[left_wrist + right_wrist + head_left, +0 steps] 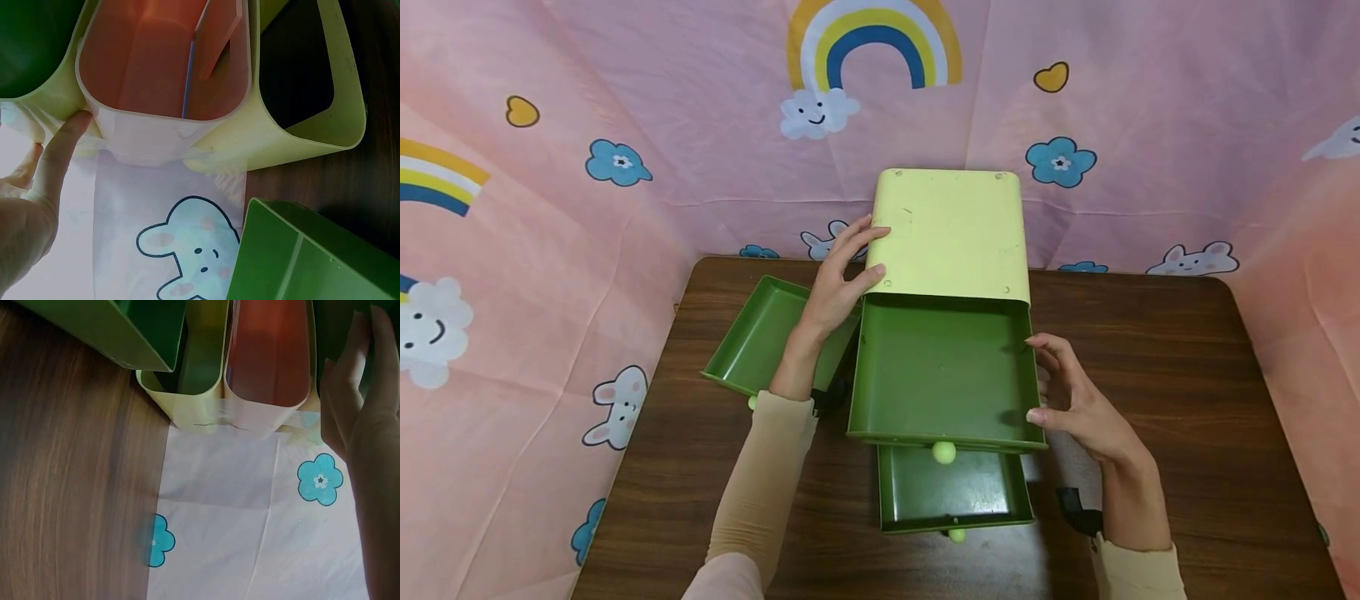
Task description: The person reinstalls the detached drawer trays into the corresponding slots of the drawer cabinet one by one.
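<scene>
In the head view, rests the left hand [835, 287], unclenched with fingers extended, against the cabinet's [951, 229] nine o'clock edge, and has the right hand [1082, 408] at the three o'clock rim of the top drawer [943, 367]; cannot tell whether grasping or merely touching. Shows that drawer jutting toward six o'clock, above the lower drawer [951, 483], with a loose drawer [760, 325] at eight.

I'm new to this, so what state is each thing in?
Cabinet: upright.
Upper drawer: pulled out, visible part empty.
Lower drawer: sticking out underneath, visible part empty.
Loose drawer: out on the table, visible part empty.
Pink middle section: open, no drawer visible inside.
Left hand: touching cabinet.
Right hand: at upper drawer.
</scene>
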A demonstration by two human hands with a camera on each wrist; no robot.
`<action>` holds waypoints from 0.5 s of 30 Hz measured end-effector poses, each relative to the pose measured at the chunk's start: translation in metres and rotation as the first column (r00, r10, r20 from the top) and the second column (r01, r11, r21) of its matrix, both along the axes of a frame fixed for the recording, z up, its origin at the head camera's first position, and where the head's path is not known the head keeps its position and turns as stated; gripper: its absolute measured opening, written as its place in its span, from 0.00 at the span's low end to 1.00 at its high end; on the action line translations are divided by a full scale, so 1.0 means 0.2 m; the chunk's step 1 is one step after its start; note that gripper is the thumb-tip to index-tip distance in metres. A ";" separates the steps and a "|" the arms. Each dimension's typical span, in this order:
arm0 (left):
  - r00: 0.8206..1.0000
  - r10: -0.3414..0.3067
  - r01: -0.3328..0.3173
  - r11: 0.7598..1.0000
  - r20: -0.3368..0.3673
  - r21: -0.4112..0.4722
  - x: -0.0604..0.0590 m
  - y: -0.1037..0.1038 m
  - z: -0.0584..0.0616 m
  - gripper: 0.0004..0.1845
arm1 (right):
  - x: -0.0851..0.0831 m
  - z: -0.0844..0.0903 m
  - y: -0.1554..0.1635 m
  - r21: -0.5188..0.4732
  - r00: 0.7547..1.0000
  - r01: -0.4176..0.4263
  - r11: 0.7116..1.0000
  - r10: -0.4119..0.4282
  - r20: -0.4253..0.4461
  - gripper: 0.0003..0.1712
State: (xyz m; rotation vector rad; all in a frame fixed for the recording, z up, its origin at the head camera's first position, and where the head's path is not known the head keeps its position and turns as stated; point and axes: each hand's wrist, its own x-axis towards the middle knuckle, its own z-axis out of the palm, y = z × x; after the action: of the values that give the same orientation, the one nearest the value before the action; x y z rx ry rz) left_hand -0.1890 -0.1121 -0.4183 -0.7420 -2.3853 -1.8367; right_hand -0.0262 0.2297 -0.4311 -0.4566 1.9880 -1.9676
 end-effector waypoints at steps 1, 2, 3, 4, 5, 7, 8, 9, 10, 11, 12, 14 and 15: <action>1.000 -0.002 0.002 1.000 0.002 0.004 0.00 0.00 0.00 0.24 | 0.00 0.00 0.00 0.005 1.000 0.004 1.000 -0.004 -0.002 0.43; 1.000 -0.002 0.002 1.000 0.005 0.005 0.00 0.00 0.00 0.24 | 0.00 0.00 0.00 0.015 1.000 0.009 1.000 -0.009 -0.006 0.43; 1.000 -0.003 0.003 1.000 0.006 0.006 0.00 0.00 0.00 0.24 | -0.01 0.00 0.00 0.030 1.000 0.017 0.999 -0.016 -0.011 0.43; 1.000 -0.004 0.004 1.000 0.009 0.008 0.00 0.00 0.00 0.25 | -0.01 0.01 0.00 0.047 1.000 0.025 0.999 -0.024 -0.014 0.43; 1.000 -0.005 0.005 1.000 0.012 0.009 0.01 0.00 0.01 0.25 | -0.01 0.01 -0.01 0.064 0.999 0.031 0.997 -0.030 -0.016 0.43; 1.000 -0.011 0.011 1.000 0.023 0.014 0.02 0.00 0.03 0.25 | -0.02 0.01 -0.01 0.094 0.999 0.044 0.995 -0.043 -0.019 0.43; 0.999 -0.015 0.015 1.000 0.031 0.014 0.03 0.00 0.05 0.25 | -0.03 0.01 -0.02 0.108 0.999 0.050 0.993 -0.048 -0.024 0.43; 0.999 -0.020 0.020 1.000 0.039 0.016 0.04 0.00 0.08 0.25 | -0.03 0.00 -0.02 0.116 0.998 0.053 0.992 -0.050 -0.025 0.43; 0.999 -0.028 0.027 1.000 0.045 0.017 0.05 0.00 0.10 0.25 | -0.04 0.00 -0.02 0.123 0.998 0.055 0.991 -0.052 -0.028 0.43; 0.998 -0.033 0.032 0.999 0.051 0.015 0.06 0.01 0.12 0.24 | -0.04 0.00 -0.02 0.126 0.998 0.058 0.990 -0.055 -0.030 0.43; 0.997 -0.038 0.037 0.999 0.060 0.016 0.07 0.01 0.14 0.24 | -0.04 0.00 -0.02 0.128 0.998 0.060 0.990 -0.057 -0.031 0.43; 0.997 -0.039 0.038 0.999 0.068 0.016 0.09 0.01 0.17 0.24 | -0.04 0.00 -0.02 0.126 0.998 0.065 0.990 -0.061 -0.029 0.43; 0.997 -0.038 0.037 0.999 0.067 0.017 0.09 0.01 0.17 0.24 | -0.04 0.00 -0.02 0.122 0.998 0.066 0.990 -0.063 -0.028 0.43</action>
State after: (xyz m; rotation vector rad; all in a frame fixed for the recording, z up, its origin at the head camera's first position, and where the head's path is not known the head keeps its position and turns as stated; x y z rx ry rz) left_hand -0.1711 -0.1096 -0.3834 -0.7397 -2.4108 -1.9229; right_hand -0.0335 0.2264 -0.4315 -0.3924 2.1498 -1.8714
